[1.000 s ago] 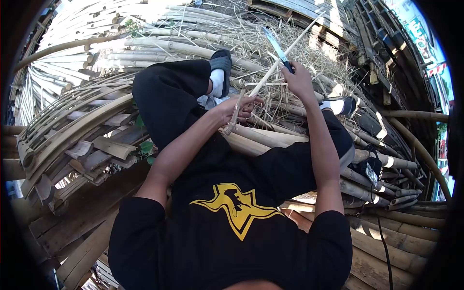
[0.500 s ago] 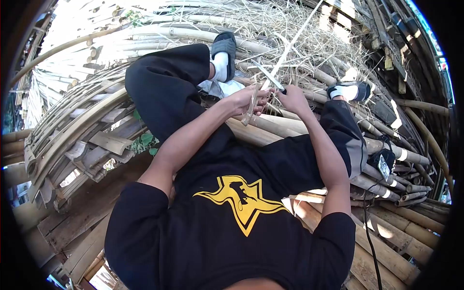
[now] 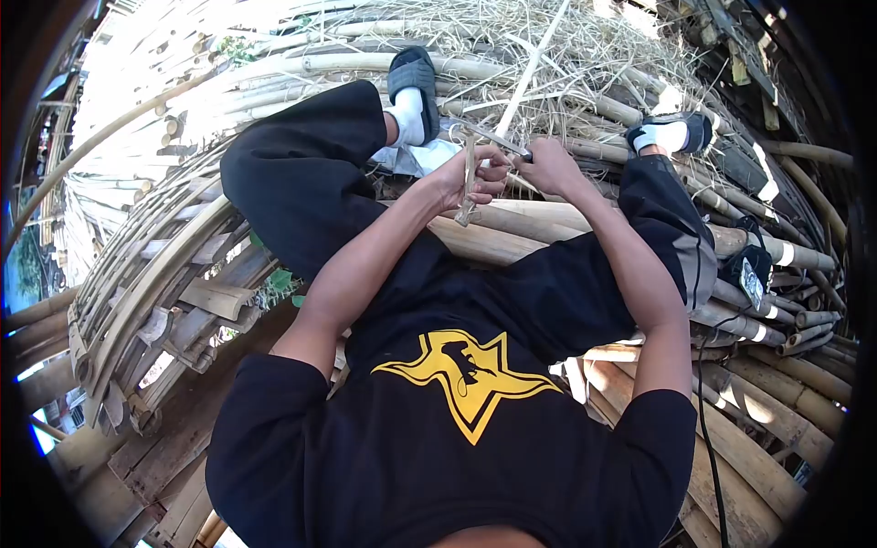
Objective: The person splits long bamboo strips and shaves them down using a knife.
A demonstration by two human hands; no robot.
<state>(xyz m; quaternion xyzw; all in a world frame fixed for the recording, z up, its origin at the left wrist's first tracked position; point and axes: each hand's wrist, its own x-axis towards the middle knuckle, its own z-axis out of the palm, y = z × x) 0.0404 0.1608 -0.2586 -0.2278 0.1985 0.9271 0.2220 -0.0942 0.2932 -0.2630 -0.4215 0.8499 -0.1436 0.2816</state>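
Note:
My left hand (image 3: pixel 464 176) is closed around a short, pale bamboo piece (image 3: pixel 470 169) that stands roughly upright across the fingers. My right hand (image 3: pixel 552 168) grips the dark handle of a knife (image 3: pixel 497 140); its blade points up and left, near the upper end of the bamboo piece. Whether the edge touches the bamboo, I cannot tell. A long, pale bamboo strip (image 3: pixel 533 68) runs away from between my hands toward the top of the view; its near end is hidden around the knife and fingers.
Thin shavings (image 3: pixel 594 68) lie heaped beyond my hands on bamboo poles (image 3: pixel 498 239). Split bamboo pieces (image 3: pixel 215 297) are stacked at left. My sandalled feet rest either side, beside a white plastic sheet (image 3: pixel 429 157). A black cable (image 3: pixel 702 411) runs down the right.
The knife's blade has tilted flatter and its tip lies farther left, closer to the bamboo piece's upper end. Both hands keep their hold. The whole view has shifted slightly.

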